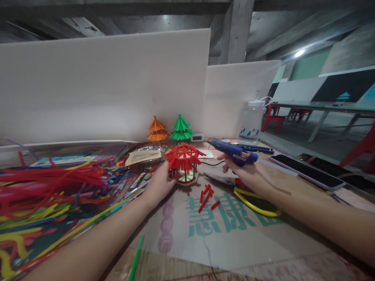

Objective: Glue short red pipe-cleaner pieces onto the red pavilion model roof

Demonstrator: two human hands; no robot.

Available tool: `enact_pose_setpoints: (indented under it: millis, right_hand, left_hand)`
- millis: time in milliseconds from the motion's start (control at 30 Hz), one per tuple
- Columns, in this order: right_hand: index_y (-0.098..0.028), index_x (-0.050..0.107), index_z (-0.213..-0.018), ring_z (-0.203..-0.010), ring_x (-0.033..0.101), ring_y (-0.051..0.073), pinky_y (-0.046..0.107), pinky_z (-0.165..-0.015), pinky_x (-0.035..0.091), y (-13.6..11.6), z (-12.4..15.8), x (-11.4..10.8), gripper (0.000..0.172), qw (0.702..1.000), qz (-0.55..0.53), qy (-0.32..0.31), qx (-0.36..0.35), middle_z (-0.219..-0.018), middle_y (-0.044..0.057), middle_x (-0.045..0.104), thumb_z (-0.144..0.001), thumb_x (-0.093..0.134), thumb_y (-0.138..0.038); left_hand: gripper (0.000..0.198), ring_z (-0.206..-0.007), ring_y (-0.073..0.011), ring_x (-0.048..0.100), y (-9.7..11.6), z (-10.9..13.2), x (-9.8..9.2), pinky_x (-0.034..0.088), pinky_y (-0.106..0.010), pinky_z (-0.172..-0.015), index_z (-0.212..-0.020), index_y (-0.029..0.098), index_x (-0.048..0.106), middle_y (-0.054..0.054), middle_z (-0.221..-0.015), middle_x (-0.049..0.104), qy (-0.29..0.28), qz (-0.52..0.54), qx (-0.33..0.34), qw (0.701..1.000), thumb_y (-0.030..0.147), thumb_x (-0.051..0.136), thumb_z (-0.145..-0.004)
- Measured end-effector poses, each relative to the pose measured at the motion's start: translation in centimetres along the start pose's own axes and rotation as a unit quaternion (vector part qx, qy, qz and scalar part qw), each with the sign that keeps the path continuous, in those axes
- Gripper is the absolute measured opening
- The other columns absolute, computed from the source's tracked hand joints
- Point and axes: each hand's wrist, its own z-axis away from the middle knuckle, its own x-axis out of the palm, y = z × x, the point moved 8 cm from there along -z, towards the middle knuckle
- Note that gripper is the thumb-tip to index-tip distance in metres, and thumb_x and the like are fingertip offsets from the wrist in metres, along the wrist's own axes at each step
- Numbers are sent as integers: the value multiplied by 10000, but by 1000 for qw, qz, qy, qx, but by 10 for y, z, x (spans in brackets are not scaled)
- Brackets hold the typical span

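My left hand (168, 177) grips the lower left side of a small pavilion model (184, 158), its red roof made of short fuzzy pipe-cleaner pieces laid like spokes. Thin posts and a pale base show beneath that roof. In my right hand (238, 166) is a blue hot glue gun (233, 151), its nozzle pointing left, above and to the right of the model. Several cut red pipe-cleaner pieces (206, 195) lie on the table just in front of the model. Behind it stand an orange tiered tower (157, 130) and a green tiered tower (181, 129).
Bundles of coloured pipe cleaners (58, 183) cover the left side. Yellow-handled scissors (254, 205) lie under my right forearm. A phone (306, 170), a clear water bottle (252, 123) and a metal dish (149, 153) sit farther back. White boards (102, 89) stand behind the table.
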Motion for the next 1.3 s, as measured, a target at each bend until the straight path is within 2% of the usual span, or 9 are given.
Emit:
enact_pose_setpoints:
  millis: [67,167,300,400,567,700,967,1167,1300]
  right_hand:
    - [-235,674,-909,-730,661,242,384,-720,528,3,8,3,312,1000,13,-9,23,-720,44,691,-915,522,-507]
    - [-246,664,-900,-761,668,251,417,-763,549,-8,15,8,323,999,-35,-25,-7,-796,60,704,-900,544,-546]
    - [-264,667,-976,-978,678,284,461,-930,533,-27,23,17,297,993,-85,-70,-43,-1012,93,729,-885,576,-531]
    - [-259,656,-960,-947,681,280,451,-888,548,-28,25,24,278,991,-84,-97,-40,-1004,91,728,-851,614,-511]
    - [-246,559,-769,-752,622,245,395,-718,526,-23,22,26,274,996,-24,-77,-29,-790,73,664,-813,654,-499]
    - [-250,512,-809,-649,539,193,337,-631,477,-28,22,22,249,998,-21,-49,-32,-719,20,593,-806,650,-457]
    - [-258,522,-873,-700,562,210,351,-670,480,-24,21,24,236,999,-14,-40,-34,-795,29,612,-810,646,-449]
    - [-253,583,-980,-823,624,243,381,-751,498,-20,22,28,208,998,-29,-44,-34,-935,55,670,-841,642,-396]
    - [-238,595,-925,-766,611,225,367,-709,492,-20,22,28,215,998,-19,-33,-56,-855,41,668,-816,658,-412]
  left_hand:
    - [455,-1124,-277,656,3,-1,-5,555,-414,-933,-1252,186,523,-139,-1267,646,25,-2,7,1000,420,620,-874]
    - [449,-1146,-279,638,12,-3,-12,526,-424,-994,-1259,188,531,-124,-1245,652,58,-32,37,997,385,622,-866]
    - [404,-1119,-274,640,20,-3,-15,525,-434,-992,-1265,193,537,-115,-1224,660,55,-50,65,995,298,585,-877]
    - [362,-1145,-302,621,18,-3,-15,497,-480,-1019,-1205,180,563,-130,-1208,660,51,-86,53,994,266,596,-855]
    - [341,-1170,-325,609,14,-4,-15,479,-502,-1031,-1184,171,570,-144,-1201,657,47,-117,50,991,277,578,-860]
    - [327,-1155,-315,621,19,-4,-15,493,-475,-1017,-1169,171,580,-142,-1190,664,54,-122,72,988,316,573,-876]
    - [340,-1107,-335,640,11,-4,-15,518,-494,-966,-1145,161,590,-149,-1160,675,51,-125,20,991,326,598,-848]
    - [312,-1106,-316,640,20,-4,-15,514,-465,-975,-1152,182,608,-118,-1155,684,60,-112,64,990,296,584,-863]
    - [345,-1151,-323,624,19,-4,-15,499,-478,-995,-1184,168,596,-139,-1199,674,53,-109,51,991,308,586,-868]
